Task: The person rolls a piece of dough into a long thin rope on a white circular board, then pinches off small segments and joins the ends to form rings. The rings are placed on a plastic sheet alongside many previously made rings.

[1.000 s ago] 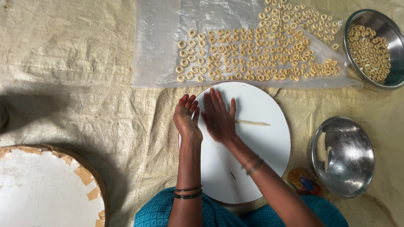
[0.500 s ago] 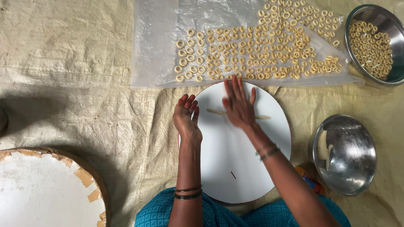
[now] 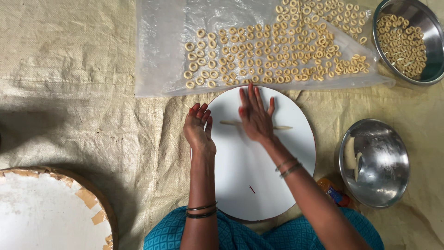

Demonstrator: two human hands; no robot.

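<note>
Left hand (image 3: 199, 129): rests at the left edge of the round white board (image 3: 259, 185), fingers loosely curled and holding nothing; it appears to steady the board.
Dough strand (image 3: 277, 127): a thin, pale rope lying across the upper part of the board, its ends showing on either side of the right hand.
Right hand (image 3: 255, 118): laid flat on the strand, fingers spread wide and straight, gripping nothing; the palm presses the dough against the board.
Technique: judged from this pose, an even rope calls for light, level pressure through the whole palm, with the strand kept square to the fingers so that it does not thin at one end.
Appearance of the strand: slender, cream-coloured, nearly uniform in thickness; the middle is hidden under the hand.
Plastic sheet (image 3: 157, 55): spread on the floor beyond the board, carrying rows of small dough rings (image 3: 259, 55).
Far steel bowl (image 3: 428, 28): upper right, holding more rings.
Near steel bowl (image 3: 374, 162): right of the board, holding a few pale lumps of dough.
</note>
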